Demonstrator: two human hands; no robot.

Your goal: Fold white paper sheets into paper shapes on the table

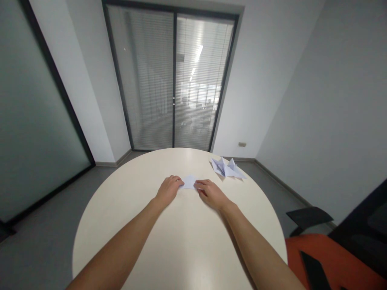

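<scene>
A small piece of folded white paper (189,182) lies on the round table between my two hands. My left hand (169,189) has its fingers closed at the paper's left edge. At the right edge, the fingers of my right hand (211,193) are bent together on the paper. The fingertips partly cover both ends of the sheet, so its full outline is hidden. Beyond my right hand, folded paper cranes (225,167) rest near the far right edge of the table.
The round cream table (121,225) fills the lower middle. An orange chair (326,257) with black armrests stands close to its right side. Behind the table are glass doors with blinds (151,80) and a white wall. A frosted glass panel (36,133) is on the left.
</scene>
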